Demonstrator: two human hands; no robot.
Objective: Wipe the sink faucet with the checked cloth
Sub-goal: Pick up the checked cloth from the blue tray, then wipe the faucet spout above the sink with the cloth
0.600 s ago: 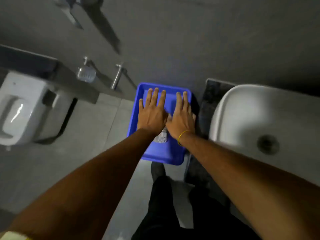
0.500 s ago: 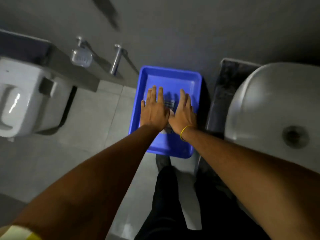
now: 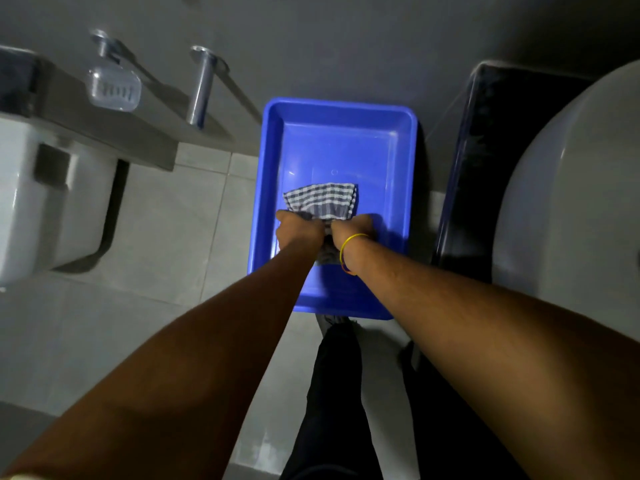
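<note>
Dim light, looking straight down. Nearest: my dark trouser legs [image 3: 332,410] and one shoe toe just under the near rim of the blue tray [image 3: 408,174], on pale floor tiles [image 3: 166,237].

Both forearms reach forward over the tray's near half. My left hand [image 3: 299,230] and right hand [image 3: 351,227] sit side by side, almost touching, each curled into a fist over the near edge of the checked cloth [image 3: 322,200]. Both are clenched on the cloth. A thin yellow band [image 3: 348,251] circles my right wrist.

The cloth lies inside the tray, roughly mid-tray. Its far part spreads flat past my knuckles; a bunched part shows between and below my wrists. The far half of the tray floor is bare.

Right of the tray: a dark counter edge [image 3: 485,168], then the white sink basin [image 3: 571,202] running off the frame. The sink faucet is not in view.

Left: a white toilet cistern [image 3: 31,202] under a grey ledge [image 3: 104,126]. On the ledge stand a clear soap dish [image 3: 114,88] and a chrome fitting [image 3: 201,88]. Beyond, a grey wall [image 3: 346,46].
</note>
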